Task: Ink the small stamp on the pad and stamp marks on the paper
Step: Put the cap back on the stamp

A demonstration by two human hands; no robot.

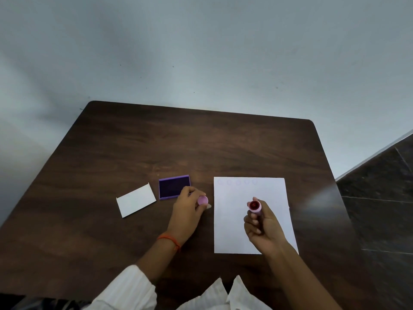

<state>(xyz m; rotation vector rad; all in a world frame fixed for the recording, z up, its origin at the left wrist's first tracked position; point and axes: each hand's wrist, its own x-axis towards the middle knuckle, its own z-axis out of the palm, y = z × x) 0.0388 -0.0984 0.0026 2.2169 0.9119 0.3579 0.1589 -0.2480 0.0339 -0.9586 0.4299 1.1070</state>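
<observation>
My right hand (263,224) grips a small pink stamp (255,206) above the white paper (237,220), with the stamp's red round face turned up towards me. My left hand (186,211) rests on the table between the pad and the paper and pinches a small round pink cap (202,200). The purple ink pad (174,186) lies open just beyond my left hand. A faint row of several round marks (238,182) runs along the paper's far edge.
A white card-like lid (135,200) lies left of the pad. All of this sits on a dark wooden table (156,142) against a pale wall. The table's right edge drops to a dark tiled floor (384,186).
</observation>
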